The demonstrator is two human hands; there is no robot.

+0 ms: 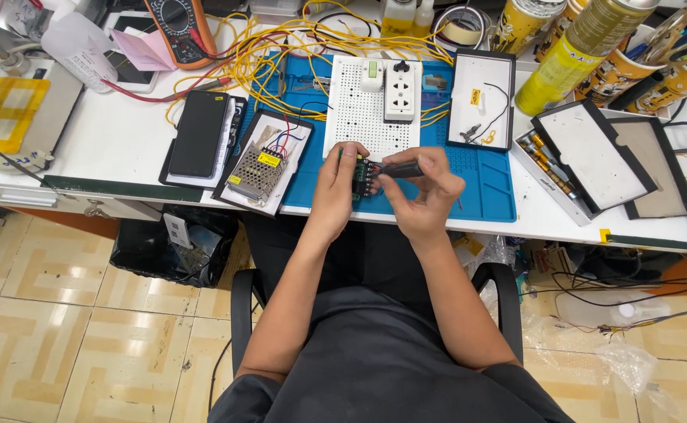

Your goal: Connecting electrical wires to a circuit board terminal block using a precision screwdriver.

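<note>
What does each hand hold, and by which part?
Left hand grips a small green module by its left side. Right hand holds a black tool along its handle.

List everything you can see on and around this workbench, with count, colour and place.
blue mat: one, blue, desk centre
perforated board: one, white, on mat
socket strip: one, white, on board
yellow wires: a tangle, yellow, behind mat
phone: one, black, left of mat
power supply: one, silver mesh, in black tray
multimeter: one, orange, back left
spray cans: several, yellow, back right
bin: one, black, under desk
small module: one, green-black, in left hand
screwdriver: one, black, in right hand
left hand: holding module
right hand: holding screwdriver
</note>
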